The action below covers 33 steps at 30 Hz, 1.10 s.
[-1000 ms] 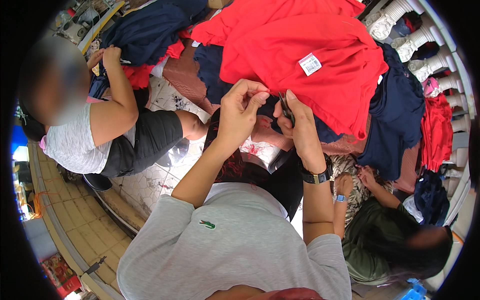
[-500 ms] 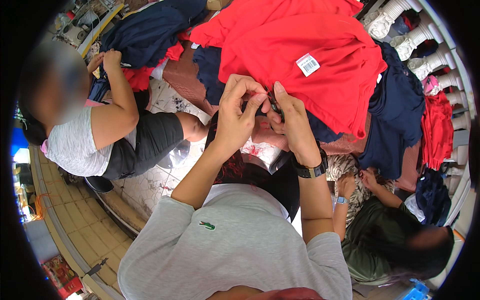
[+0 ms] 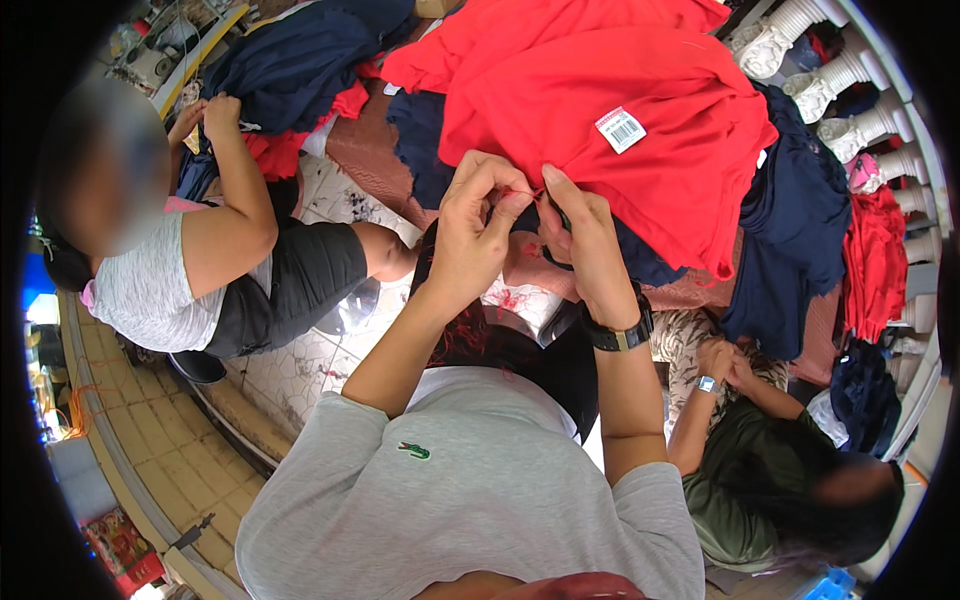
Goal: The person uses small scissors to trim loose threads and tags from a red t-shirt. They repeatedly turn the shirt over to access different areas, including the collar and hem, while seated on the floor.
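Note:
A red garment [image 3: 570, 105] with a white barcode label [image 3: 621, 130] is spread before me. At its near edge my left hand [image 3: 478, 222] is closed, thumb and fingertips pinching a thin red thread [image 3: 533, 192]. Close on the right, my right hand [image 3: 583, 235] is closed around small dark thread snips [image 3: 562, 217], mostly covered by the fingers. Its thumb and index tip meet the thread just beside the left fingertips. A black watch sits on my right wrist.
Navy garments [image 3: 790, 230] lie right of the red one, and more navy cloth [image 3: 300, 70] is at the far left. One person sits at left, another at lower right, hands together. White balusters [image 3: 820, 90] line the right side. Red thread scraps lie on my lap.
My right hand has turned slightly, its thumb and index closing at the thread, and the snips are now mostly hidden. The person at lower right has brought their hands together.

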Available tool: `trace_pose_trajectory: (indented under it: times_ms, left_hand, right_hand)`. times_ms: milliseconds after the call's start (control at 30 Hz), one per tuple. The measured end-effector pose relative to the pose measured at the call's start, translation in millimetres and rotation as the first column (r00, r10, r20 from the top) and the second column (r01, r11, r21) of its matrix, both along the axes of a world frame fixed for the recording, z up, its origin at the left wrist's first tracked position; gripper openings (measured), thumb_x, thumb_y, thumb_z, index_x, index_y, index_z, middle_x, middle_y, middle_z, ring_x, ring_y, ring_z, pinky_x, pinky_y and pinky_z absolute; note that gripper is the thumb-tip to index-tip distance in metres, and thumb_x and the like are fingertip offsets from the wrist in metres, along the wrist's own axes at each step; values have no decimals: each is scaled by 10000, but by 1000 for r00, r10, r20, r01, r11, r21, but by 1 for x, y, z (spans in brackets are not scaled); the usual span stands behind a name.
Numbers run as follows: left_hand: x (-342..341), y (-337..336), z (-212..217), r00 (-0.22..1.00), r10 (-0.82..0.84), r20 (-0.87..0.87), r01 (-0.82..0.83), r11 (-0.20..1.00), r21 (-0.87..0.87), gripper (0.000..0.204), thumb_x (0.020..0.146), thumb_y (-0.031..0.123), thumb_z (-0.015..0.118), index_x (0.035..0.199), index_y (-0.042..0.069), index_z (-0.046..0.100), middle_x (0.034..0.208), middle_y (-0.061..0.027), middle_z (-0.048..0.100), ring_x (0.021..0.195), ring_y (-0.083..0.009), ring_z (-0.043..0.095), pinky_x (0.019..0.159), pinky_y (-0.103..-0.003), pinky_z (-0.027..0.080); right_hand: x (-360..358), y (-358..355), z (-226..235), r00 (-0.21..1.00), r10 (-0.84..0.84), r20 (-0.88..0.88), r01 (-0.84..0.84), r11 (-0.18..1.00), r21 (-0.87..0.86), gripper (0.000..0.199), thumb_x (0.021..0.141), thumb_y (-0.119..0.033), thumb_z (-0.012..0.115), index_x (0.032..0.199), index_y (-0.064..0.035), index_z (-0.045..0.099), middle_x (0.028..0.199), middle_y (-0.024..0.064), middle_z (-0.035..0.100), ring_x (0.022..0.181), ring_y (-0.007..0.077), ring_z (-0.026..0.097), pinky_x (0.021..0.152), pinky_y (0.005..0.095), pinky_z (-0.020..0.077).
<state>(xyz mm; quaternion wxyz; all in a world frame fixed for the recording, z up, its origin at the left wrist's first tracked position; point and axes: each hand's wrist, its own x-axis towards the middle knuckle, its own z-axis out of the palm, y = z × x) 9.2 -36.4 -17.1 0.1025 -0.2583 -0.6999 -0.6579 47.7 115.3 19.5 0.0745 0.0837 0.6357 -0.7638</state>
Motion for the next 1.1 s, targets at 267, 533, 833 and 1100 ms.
trace_pose_trajectory:
  times_ms: [267, 533, 833, 1100]
  left_hand:
    - [-1, -28, -15, 859, -341, 383, 230, 924, 306, 50, 1042, 109, 592, 1038, 60, 582, 1011, -41, 620, 976, -122, 623, 862, -269, 490]
    - [2, -7, -3, 820, -518, 243, 270, 725, 633, 61, 1055, 144, 566, 1063, 91, 538, 1072, -39, 582, 1029, -153, 610, 909, -289, 474]
    - [-21, 5, 17, 677, -727, 118, 265, 391, 881, 84, 1057, 164, 568, 1108, 101, 545, 1084, -49, 603, 981, -169, 603, 895, -295, 489]
    - [-27, 33, 79, 953, -258, -160, 274, 958, 87, 125, 909, 61, 723, 1017, 31, 668, 839, -24, 551, 805, -147, 546, 781, -286, 465]
  right_hand:
    - [56, 21, -1, 862, -231, -451, 342, 922, 181, 253, 942, -204, 711, 863, -16, 562, 771, -26, 488, 652, 45, 393, 565, 216, 320]
    - [20, 1, -16, 492, 38, -870, 792, 396, 465, 408, 755, -44, 834, 1114, -87, 643, 1035, 109, 540, 644, 215, 634, 519, 344, 498]
    - [10, 0, 1, 512, 19, -859, 724, 527, 444, 287, 794, 74, 701, 1049, -54, 667, 998, 99, 691, 794, 311, 708, 651, 342, 553]
    - [32, 31, 48, 583, -451, -675, 713, 683, 159, 170, 971, -142, 730, 913, 15, 701, 807, -42, 625, 717, 24, 492, 633, 198, 394]
